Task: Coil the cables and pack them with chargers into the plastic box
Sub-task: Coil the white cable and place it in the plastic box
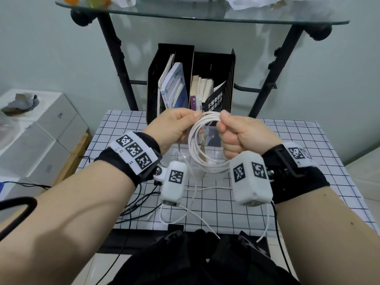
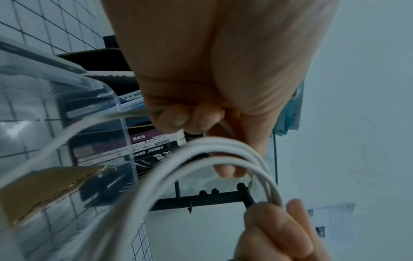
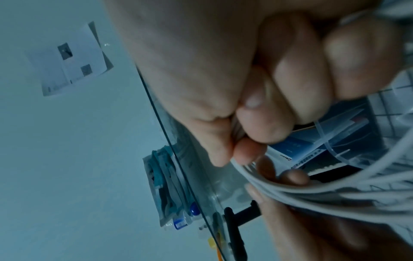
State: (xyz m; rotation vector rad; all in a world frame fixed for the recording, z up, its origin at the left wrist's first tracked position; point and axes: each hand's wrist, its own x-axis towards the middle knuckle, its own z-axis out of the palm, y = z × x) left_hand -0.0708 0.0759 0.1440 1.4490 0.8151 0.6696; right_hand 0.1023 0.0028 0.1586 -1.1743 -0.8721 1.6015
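Observation:
Both hands hold a white cable [image 1: 213,166] wound into a loop of several turns, raised above the checked table. My left hand [image 1: 193,118] pinches the top of the loop between thumb and fingers, and its curled fingers [image 2: 178,120] show on the strand in the left wrist view. My right hand [image 1: 223,120] grips the same top section in a fist, thumb pressed on the strands [image 3: 312,194]. A loose tail [image 1: 205,223] hangs down past the table's front edge. The clear plastic box [image 2: 107,91] stands on the table right behind and below the loop [image 2: 223,146].
A black file holder with books [image 1: 191,83] stands at the table's back edge. Above it is a glass shelf [image 1: 205,17] on a black frame. White boxes [image 1: 41,130] are stacked to the left. Black wires [image 1: 139,198] trail over the table's front left.

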